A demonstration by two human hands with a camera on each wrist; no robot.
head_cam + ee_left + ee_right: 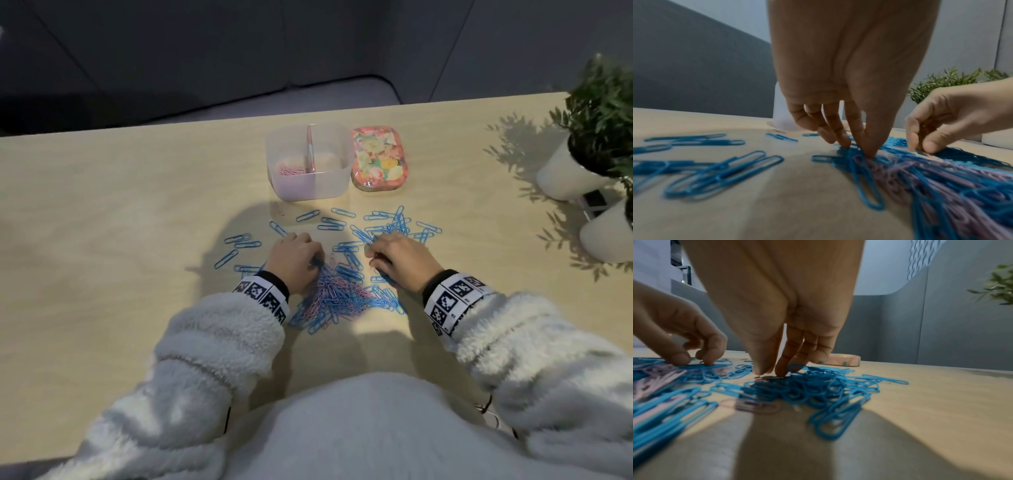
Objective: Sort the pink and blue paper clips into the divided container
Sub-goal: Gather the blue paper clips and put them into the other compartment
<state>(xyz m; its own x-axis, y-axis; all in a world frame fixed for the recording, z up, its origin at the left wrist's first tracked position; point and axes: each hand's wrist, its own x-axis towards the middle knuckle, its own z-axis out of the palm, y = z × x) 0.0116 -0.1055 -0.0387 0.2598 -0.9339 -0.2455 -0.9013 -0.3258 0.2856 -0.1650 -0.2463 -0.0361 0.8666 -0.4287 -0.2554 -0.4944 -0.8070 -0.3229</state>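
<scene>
A mixed pile of blue and pink paper clips (342,294) lies on the table in front of me, with loose blue clips (387,222) scattered beyond it. My left hand (317,262) is curled down onto the pile's left edge; its thumb and forefinger (858,149) pinch at a pink clip (861,160) there. My right hand (371,257) reaches into the pile's right side, thumb and forefinger (770,371) closed together on a clip whose colour is hidden. The clear divided container (329,186) stands behind, with pink clips (291,170) in its left compartment.
A floral lid (378,161) lies right of the container. One pink clip (279,209) lies just in front of the container. Two white pots (561,174) with green plants stand at the table's right edge. Bare tabletop (120,222) stretches to the left.
</scene>
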